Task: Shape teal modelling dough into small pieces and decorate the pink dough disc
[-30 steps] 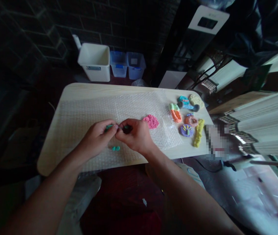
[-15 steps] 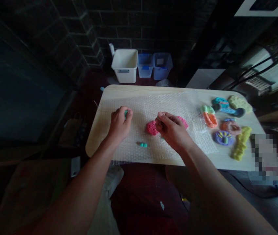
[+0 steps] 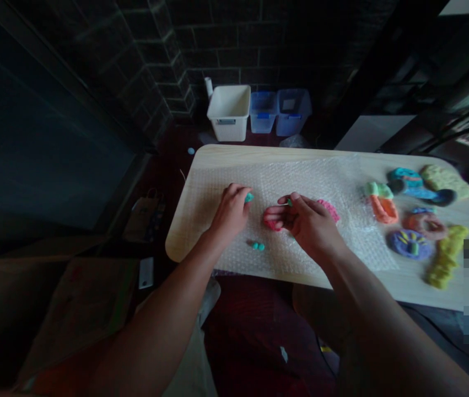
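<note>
My left hand [image 3: 231, 212] is curled around a lump of teal clay [image 3: 249, 197] that peeks out by the fingertips. My right hand [image 3: 305, 223] rests over a flat pink clay piece [image 3: 328, 208] and pinches a tiny green bit of clay [image 3: 289, 202] between thumb and forefinger. Two small teal clay balls [image 3: 258, 246] lie on the bubble wrap sheet [image 3: 333, 176] just below and between my hands. The sheet covers a light wooden table [image 3: 217, 156].
Finished clay shapes lie at the table's right end: an orange and green piece [image 3: 380, 201], a blue one [image 3: 416, 186], a purple disc [image 3: 408, 243], a yellow-green strip [image 3: 446, 256]. A white bin [image 3: 229, 112] and two blue bins [image 3: 279, 111] stand on the floor behind.
My hands have parted: the left carried the teal clay to the left, the right moved onto the pink piece. The camera view swung left, so the table sits further right.
</note>
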### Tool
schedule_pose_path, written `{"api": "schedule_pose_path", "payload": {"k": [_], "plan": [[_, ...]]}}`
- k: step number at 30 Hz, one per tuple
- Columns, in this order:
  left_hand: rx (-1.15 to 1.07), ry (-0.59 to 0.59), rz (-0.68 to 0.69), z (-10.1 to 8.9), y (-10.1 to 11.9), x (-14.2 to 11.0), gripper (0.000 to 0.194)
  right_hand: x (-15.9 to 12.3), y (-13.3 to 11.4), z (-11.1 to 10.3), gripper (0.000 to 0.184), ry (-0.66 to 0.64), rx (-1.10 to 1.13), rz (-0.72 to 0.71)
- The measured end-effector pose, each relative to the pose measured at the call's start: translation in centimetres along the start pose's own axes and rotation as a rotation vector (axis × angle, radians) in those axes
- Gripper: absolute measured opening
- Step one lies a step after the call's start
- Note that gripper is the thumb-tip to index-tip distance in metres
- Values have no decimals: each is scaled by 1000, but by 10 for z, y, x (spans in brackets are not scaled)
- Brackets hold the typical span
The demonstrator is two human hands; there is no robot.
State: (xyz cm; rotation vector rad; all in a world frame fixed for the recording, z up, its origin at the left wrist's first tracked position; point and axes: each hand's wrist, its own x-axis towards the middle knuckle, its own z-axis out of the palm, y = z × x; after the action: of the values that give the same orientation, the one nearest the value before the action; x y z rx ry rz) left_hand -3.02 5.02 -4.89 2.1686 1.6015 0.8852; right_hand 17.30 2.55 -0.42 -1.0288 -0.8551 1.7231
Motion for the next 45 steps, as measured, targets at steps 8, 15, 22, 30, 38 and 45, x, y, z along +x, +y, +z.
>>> {"api": "schedule_pose_path", "payload": {"k": [8,15,22,30,38,45], "plan": [[-2,23,38,-12,5,-5,34,-5,-6,0,46,126,-122,-126],[58,128,-15,-33,-1,-12,29,3,-3,-7,36,131,-90,-192],[-25,276,0,-40,10,-10,22,5,-2,-2,41,116,42,-82],[-389,301,-57,-37,34,-11,12,3,0,3,43,90,-61,-63],[-736,101,-201,-28,36,-11,22,2,3,7,28,33,-163,-152],[-1026,-113,-357,-32,38,-11,31,1,8,5,31,-68,-118,-167]]}}
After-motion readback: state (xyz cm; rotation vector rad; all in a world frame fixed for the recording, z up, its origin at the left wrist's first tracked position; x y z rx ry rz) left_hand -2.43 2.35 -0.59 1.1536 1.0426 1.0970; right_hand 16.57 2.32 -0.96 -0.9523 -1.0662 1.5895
